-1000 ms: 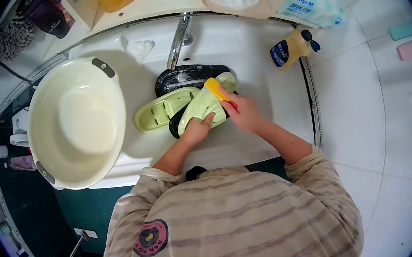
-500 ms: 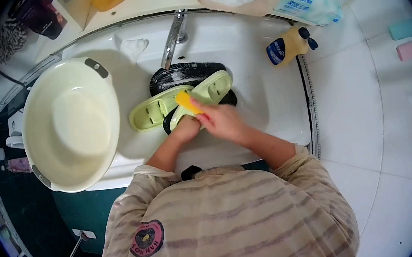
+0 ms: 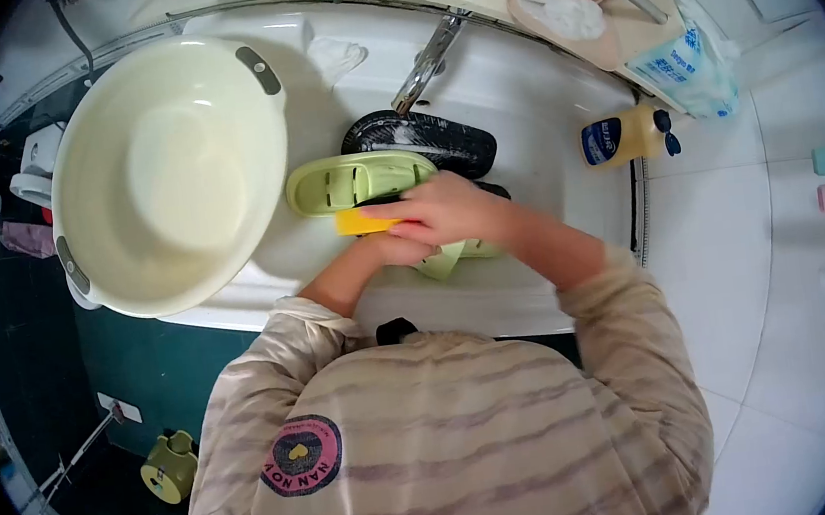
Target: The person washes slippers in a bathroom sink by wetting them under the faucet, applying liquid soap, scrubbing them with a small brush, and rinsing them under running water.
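Observation:
My right hand (image 3: 455,205) is closed around a yellow block that looks like a sponge (image 3: 364,221). Just below it, my left hand (image 3: 404,249) grips a light green slipper (image 3: 445,260), mostly covered by both hands. Another light green slipper (image 3: 330,188) lies in the white sink (image 3: 552,243), left of the hands. Behind it a black sole-shaped piece (image 3: 425,141), streaked with white suds, lies below the faucet (image 3: 430,63). More black shows beside my right wrist, mostly hidden.
A large cream basin (image 3: 162,173) rests over the sink's left side. On the right edge stands a yellow bottle (image 3: 621,137) with a dark cap. Behind the sink, a shelf holds a tray with white material (image 3: 563,12) and a blue-and-white bag (image 3: 689,67).
The camera view has shifted and turned. The held green slipper has swung from pointing up and right to lying low under my hands, and the yellow sponge has turned nearly level.

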Action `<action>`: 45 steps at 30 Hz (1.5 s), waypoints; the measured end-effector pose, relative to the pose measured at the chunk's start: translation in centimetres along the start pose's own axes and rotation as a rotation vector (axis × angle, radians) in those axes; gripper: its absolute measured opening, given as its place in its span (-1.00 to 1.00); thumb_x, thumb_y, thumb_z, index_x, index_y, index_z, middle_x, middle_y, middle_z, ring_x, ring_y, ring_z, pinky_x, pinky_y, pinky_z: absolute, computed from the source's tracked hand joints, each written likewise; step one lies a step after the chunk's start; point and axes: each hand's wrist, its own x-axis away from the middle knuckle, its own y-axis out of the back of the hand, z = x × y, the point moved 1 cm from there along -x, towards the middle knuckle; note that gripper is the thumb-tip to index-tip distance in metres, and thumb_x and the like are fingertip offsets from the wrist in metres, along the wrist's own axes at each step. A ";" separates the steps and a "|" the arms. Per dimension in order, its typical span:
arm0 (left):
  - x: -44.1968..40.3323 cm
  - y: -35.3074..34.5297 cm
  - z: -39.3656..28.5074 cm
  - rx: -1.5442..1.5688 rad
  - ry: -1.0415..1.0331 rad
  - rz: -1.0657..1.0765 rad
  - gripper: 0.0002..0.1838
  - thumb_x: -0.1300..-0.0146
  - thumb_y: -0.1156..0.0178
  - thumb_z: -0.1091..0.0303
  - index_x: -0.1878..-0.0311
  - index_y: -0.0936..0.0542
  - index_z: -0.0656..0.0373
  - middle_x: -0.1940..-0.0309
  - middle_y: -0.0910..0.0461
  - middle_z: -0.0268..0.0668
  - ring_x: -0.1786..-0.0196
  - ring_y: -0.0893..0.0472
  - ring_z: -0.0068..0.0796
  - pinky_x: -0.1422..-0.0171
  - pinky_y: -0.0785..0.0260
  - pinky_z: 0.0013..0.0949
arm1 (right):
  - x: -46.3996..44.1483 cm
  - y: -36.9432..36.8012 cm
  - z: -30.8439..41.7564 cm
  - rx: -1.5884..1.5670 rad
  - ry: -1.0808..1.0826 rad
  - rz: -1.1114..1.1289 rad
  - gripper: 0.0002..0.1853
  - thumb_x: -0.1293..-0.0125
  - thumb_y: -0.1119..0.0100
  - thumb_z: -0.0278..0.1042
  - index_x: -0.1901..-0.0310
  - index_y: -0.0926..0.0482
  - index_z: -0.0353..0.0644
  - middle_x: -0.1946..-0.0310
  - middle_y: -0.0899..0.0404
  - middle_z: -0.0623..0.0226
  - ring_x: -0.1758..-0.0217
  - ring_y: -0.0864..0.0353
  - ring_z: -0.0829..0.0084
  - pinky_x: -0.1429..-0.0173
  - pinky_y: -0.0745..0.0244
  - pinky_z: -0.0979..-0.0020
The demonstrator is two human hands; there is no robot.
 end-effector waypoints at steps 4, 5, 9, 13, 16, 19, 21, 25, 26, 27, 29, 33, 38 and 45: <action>2.3 2.4 -4.0 -0.207 0.236 0.127 -0.52 -0.25 -0.08 0.03 0.26 -0.61 0.39 0.36 -0.63 0.03 0.25 -0.60 -0.07 0.04 -0.40 -0.11 | 1.5 1.1 -2.3 -0.107 -0.062 0.077 -0.50 -0.27 -0.07 -0.17 -0.27 -0.38 0.45 0.56 -0.54 0.22 0.52 -0.54 0.16 0.43 -0.42 0.23; 2.2 2.5 -3.6 -0.187 0.237 0.112 -0.52 -0.25 -0.08 0.03 0.26 -0.61 0.39 0.36 -0.63 0.03 0.25 -0.60 -0.07 0.04 -0.40 -0.11 | 4.7 1.4 -4.0 -0.166 -0.090 0.070 -0.51 -0.28 -0.08 -0.15 -0.26 -0.39 0.43 0.56 -0.54 0.22 0.53 -0.54 0.16 0.43 -0.42 0.23; -0.1 1.4 -2.1 -0.278 0.091 0.237 -0.56 -0.26 -0.04 0.08 0.23 -0.62 0.37 0.26 -0.62 0.07 0.18 -0.59 -0.03 0.00 -0.38 -0.07 | 4.2 1.3 -4.1 -0.093 -0.052 0.070 -0.54 -0.28 -0.08 -0.11 -0.24 -0.42 0.39 0.57 -0.54 0.24 0.55 -0.54 0.17 0.43 -0.43 0.23; -0.2 1.0 -0.6 -0.277 -0.223 -0.180 -0.70 -0.22 -0.01 0.25 0.25 -0.64 0.24 0.32 -0.62 -0.05 0.22 -0.60 -0.07 0.03 -0.42 -0.15 | -3.7 -0.2 -1.0 0.048 0.131 0.156 -0.53 -0.23 -0.17 -0.20 -0.21 -0.46 0.36 0.59 -0.50 0.29 0.54 -0.52 0.22 0.46 -0.41 0.26; 0.5 1.3 -1.8 -0.232 0.197 0.116 -0.60 -0.27 -0.01 0.12 0.11 -0.62 0.27 0.04 -0.57 0.06 -0.02 -0.54 -0.02 -0.15 -0.33 -0.08 | 1.9 1.4 -4.3 -0.075 0.033 0.108 -0.57 -0.30 -0.06 -0.08 -0.22 -0.43 0.44 0.57 -0.53 0.26 0.52 -0.55 0.20 0.46 -0.42 0.21; 0.1 1.3 -2.1 -0.189 0.276 0.145 -0.60 -0.28 -0.01 0.12 0.11 -0.62 0.28 0.08 -0.58 0.07 0.00 -0.56 -0.04 -0.14 -0.34 -0.07 | 5.6 2.8 -6.2 0.026 -0.123 0.248 -0.53 -0.25 -0.13 -0.16 -0.23 -0.44 0.38 0.59 -0.49 0.30 0.54 -0.53 0.21 0.47 -0.40 0.26; -0.4 1.0 -1.7 -0.266 0.145 0.157 -0.59 -0.28 0.00 0.14 0.16 -0.62 0.34 0.14 -0.59 0.10 0.06 -0.59 -0.03 -0.09 -0.37 -0.07 | 2.1 1.7 -4.1 0.001 -0.007 0.182 -0.52 -0.25 -0.14 -0.16 -0.23 -0.44 0.38 0.59 -0.49 0.30 0.54 -0.53 0.21 0.47 -0.40 0.26; 0.7 1.0 -2.3 -0.150 -0.124 -0.203 -0.61 -0.26 0.00 0.19 0.21 -0.61 0.39 0.19 -0.61 0.13 0.13 -0.61 -0.01 -0.03 -0.41 -0.07 | -2.5 0.5 -1.0 0.054 0.148 0.174 -0.52 -0.25 -0.12 -0.14 -0.23 -0.44 0.35 0.58 -0.50 0.28 0.54 -0.53 0.20 0.48 -0.39 0.25; 0.6 1.4 -3.6 -0.246 0.003 -0.036 -0.62 -0.24 0.00 0.22 0.24 -0.61 0.39 0.21 -0.61 0.14 0.14 -0.62 0.01 -0.01 -0.41 -0.06 | -1.5 1.5 -1.6 0.028 0.113 0.163 -0.54 -0.26 -0.11 -0.13 -0.23 -0.44 0.35 0.58 -0.51 0.27 0.53 -0.53 0.20 0.47 -0.39 0.25; 0.7 1.3 -4.1 -0.338 0.125 0.135 -0.64 -0.23 0.01 0.24 0.26 -0.61 0.40 0.22 -0.61 0.15 0.16 -0.62 0.02 0.00 -0.42 -0.06 | 0.4 3.1 -2.8 0.003 0.075 0.154 -0.55 -0.27 -0.10 -0.12 -0.23 -0.45 0.34 0.57 -0.52 0.27 0.53 -0.53 0.20 0.45 -0.39 0.25; 1.2 0.9 -3.7 -0.185 0.145 -0.042 -0.63 -0.21 -0.01 0.25 0.29 -0.62 0.42 0.25 -0.61 0.17 0.18 -0.62 0.05 0.02 -0.43 -0.04 | 4.4 6.6 -4.5 0.154 -0.142 0.364 -0.57 -0.28 -0.11 -0.14 -0.21 -0.47 0.31 0.54 -0.54 0.25 0.50 -0.54 0.18 0.41 -0.40 0.23; 1.7 0.9 -3.9 -0.143 0.166 -0.054 -0.56 -0.18 -0.08 0.18 0.30 -0.60 0.52 0.26 -0.60 0.21 0.21 -0.62 0.09 0.05 -0.42 -0.07 | 11.7 6.1 -6.3 0.147 -0.376 0.406 -0.55 -0.31 -0.10 -0.16 -0.25 -0.42 0.32 0.47 -0.58 0.20 0.45 -0.56 0.17 0.31 -0.45 0.27; 2.2 2.5 -4.2 0.301 0.250 0.008 -0.44 -0.08 -0.29 0.20 -0.03 -0.49 0.47 0.07 -0.59 0.04 0.06 -0.61 -0.15 -0.04 -0.41 -0.21 | 12.8 3.2 -3.1 -0.099 -0.569 -0.109 -0.51 -0.29 -0.13 -0.37 -0.28 -0.41 0.08 0.49 -0.57 0.20 0.54 -0.45 0.32 0.30 -0.42 0.44; 4.4 4.6 -4.9 1.210 0.072 -0.126 -0.47 -0.16 -0.31 0.38 -0.17 -0.39 0.35 -0.01 -0.55 -0.13 0.01 -0.61 -0.31 -0.08 -0.50 -0.28 | 17.8 1.9 0.1 -0.292 -0.738 -0.459 -0.52 -0.27 -0.17 -0.33 -0.25 -0.44 0.07 0.51 -0.53 0.17 0.53 -0.50 0.32 0.33 -0.46 0.42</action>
